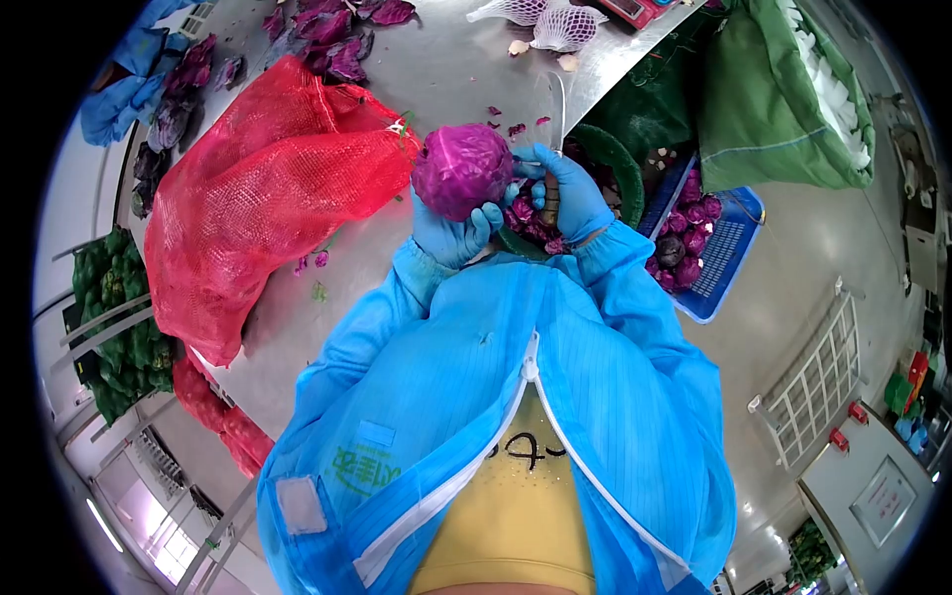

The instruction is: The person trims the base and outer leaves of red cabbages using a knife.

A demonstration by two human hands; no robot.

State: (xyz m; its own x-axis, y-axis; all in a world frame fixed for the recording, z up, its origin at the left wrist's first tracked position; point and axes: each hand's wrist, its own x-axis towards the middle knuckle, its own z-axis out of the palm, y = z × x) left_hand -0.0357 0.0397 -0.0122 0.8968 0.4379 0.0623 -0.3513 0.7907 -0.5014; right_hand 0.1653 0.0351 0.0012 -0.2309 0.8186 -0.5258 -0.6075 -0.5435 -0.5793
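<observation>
A round purple cabbage (462, 172) rests in my left hand (451, 235), whose blue-gloved fingers curl up around its underside. Close to the cabbage's right side is my right hand (572, 194), also in a blue glove. Its fingers are closed around the brown, banded handle of what looks like a knife (550, 201); most of the blade is hidden. Below and between the hands, purple leaf pieces (526, 220) lie in a dark green container (620, 164).
A red mesh sack (258, 198) lies on the metal table (436, 69) at left. Loose purple leaves (327, 40) and white foam nets (565, 28) are farther back. At right stand a blue crate (729, 263) of purple cabbages and a green sack (764, 109). Another person's blue-gloved hand (104, 114) shows upper left.
</observation>
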